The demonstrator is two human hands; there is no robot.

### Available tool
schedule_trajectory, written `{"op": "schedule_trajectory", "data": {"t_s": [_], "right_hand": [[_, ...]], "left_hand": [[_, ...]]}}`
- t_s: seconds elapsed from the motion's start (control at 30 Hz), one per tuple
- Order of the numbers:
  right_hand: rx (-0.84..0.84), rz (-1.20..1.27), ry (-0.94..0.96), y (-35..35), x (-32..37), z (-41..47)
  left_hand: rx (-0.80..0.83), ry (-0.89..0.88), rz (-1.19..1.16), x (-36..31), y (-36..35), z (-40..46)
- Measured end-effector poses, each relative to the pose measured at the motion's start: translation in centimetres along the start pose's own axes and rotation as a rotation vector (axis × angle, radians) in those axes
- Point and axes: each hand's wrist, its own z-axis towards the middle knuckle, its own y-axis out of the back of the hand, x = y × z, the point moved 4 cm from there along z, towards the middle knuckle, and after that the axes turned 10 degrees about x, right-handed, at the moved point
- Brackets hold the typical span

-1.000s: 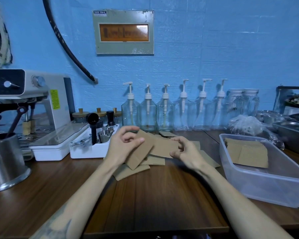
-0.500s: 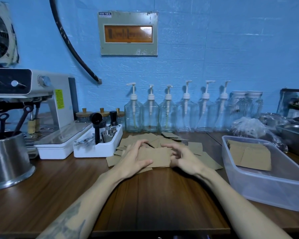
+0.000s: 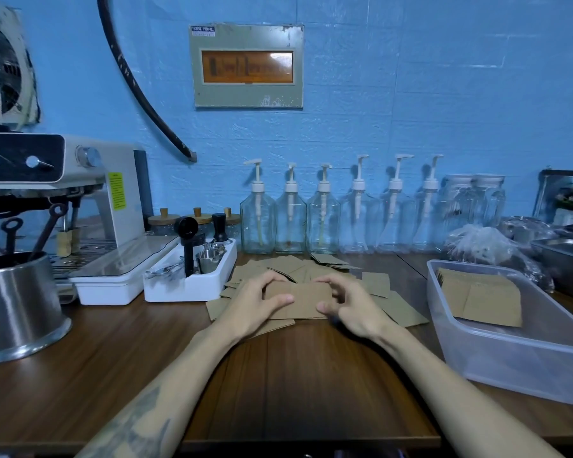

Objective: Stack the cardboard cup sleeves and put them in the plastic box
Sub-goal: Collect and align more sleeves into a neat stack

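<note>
Hands meet at the middle of the bench point(image 3: 298, 385), both forearms reaching in from the near edge and angled toward each other. The left hand point(image 3: 257, 304) lies palm down, fingers curled over the far edge of a small stack point(image 3: 306, 300) of sleeves, thumb pressed flat on its top. The right hand point(image 3: 353, 309) grips the stack's other end, fingers arched over the far edge and thumb at the near edge. The stack sits on top of loose sleeves point(image 3: 371, 284) scattered flat across the bench, just in front of a row of pump bottles point(image 3: 290, 219). More sleeves point(image 3: 480, 295) already lie in the plastic box point(image 3: 523, 361), which stands to the right, apart from the hands. A white tray point(image 3: 186, 289) of tools sits just left of the pile.
</note>
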Motion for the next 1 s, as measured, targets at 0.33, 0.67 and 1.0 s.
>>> {"op": "schedule_trajectory", "data": {"t_s": [0.33, 0.67, 1.0], "right_hand": [[-0.338, -0.013, -0.094, 4.3, -1.6, -0.4], [-0.348, -0.104, -0.200, 4.4, -2.5, -0.3], [-0.299, -0.005, -0.105, 3.8, -2.5, 0.2]], "left_hand": [[0.093, 0.203, 0.275, 2.8, 0.7, -0.1], [0.191, 0.226, 0.308, 2.3, 0.3, -0.3], [0.103, 0.146, -0.024, 1.8, 0.9, -0.4]]}}
